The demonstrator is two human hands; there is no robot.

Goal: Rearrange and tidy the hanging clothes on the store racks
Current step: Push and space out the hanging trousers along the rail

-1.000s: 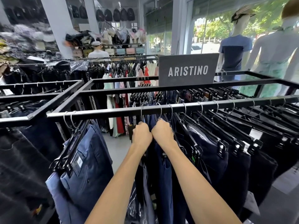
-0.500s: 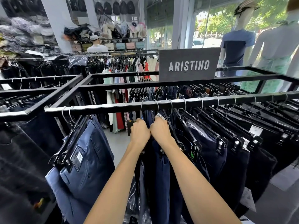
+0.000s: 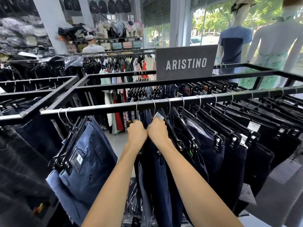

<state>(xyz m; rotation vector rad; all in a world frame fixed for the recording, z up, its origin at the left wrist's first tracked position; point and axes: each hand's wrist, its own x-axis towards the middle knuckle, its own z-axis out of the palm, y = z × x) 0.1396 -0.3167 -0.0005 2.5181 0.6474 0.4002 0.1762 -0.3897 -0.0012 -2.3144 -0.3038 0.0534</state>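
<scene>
Two pairs of lighter blue trousers (image 3: 85,163) hang alone at the left end of the rail (image 3: 101,108), well apart from the rest, their hooks close together near the bar's end. To their right is an open stretch of rail, and then the left hand (image 3: 136,132), curled into a fist round the top of a hanger just beneath the bar; its hook rises straight above the knuckles. Touching it, knuckle to knuckle, the right hand (image 3: 157,131) is clenched the same way on the neighbouring hanger, with a white barcode tag (image 3: 158,115) poking up just above it. Both hangers carry navy trousers (image 3: 161,177) that hang straight down between the forearms. The rail runs left to right across the view, so any sliding goes along that axis: the left hand is nearer the lone blue pair, the right hand nearer the packed row of dark trousers (image 3: 229,148) that slants away to the right. I judge the move ahead is to spread or shift these two hangers along the bar. Fingertips lie hidden behind the fists, and the clips under the hands cannot be made out.
</scene>
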